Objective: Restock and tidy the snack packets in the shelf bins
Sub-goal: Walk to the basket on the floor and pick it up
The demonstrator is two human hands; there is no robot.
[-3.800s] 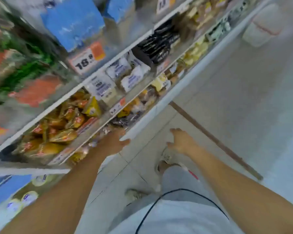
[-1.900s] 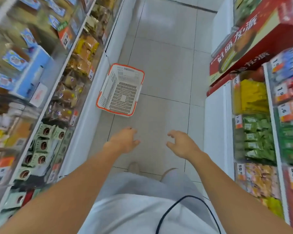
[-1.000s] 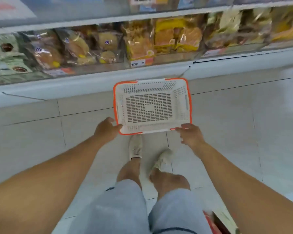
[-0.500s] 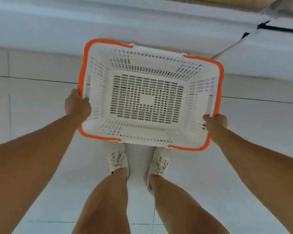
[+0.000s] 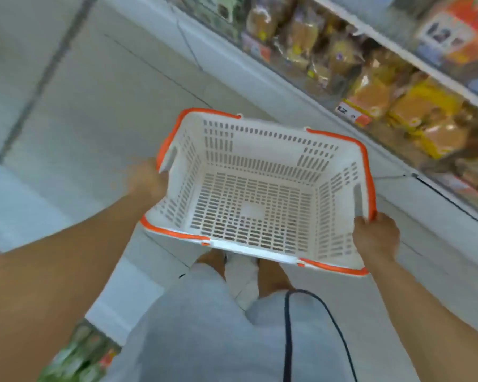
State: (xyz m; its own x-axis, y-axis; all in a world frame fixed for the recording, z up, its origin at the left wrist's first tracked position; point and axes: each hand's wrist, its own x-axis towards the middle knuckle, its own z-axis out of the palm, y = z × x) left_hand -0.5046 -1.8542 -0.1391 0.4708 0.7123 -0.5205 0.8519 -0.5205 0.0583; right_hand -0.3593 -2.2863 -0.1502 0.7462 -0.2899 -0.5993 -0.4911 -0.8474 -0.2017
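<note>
Left hand (image 5: 146, 179) is at 9 o'clock of the basket (image 5: 260, 158), fingers wrapped on its left short-side rim, blurred but clearly gripping. The basket is white slotted plastic with orange rim trim, nothing in it, held off the floor (image 5: 94, 92) between both hands, long axis running 9 to 3 o'clock, tipped a bit so the far wall shows. Right hand (image 5: 375, 235) at 4 o'clock of the basket grips the right short-side rim near the front corner, fingers curled over the orange edge. The snack packets (image 5: 370, 89) sit on the low shelf (image 5: 301, 89) at 1 to 2 o'clock from the basket, well apart from both hands, behind a price tag (image 5: 352, 114). Key relation: the stock lies up-right of the grip, so the right hand is nearer; likely the left would keep the basket and the right would reach. Both hands are full now, so 1 must let go 1st. Black cable (image 5: 309, 326) hangs over grey shorts (image 5: 204, 326) at 6 o'clock.
</note>
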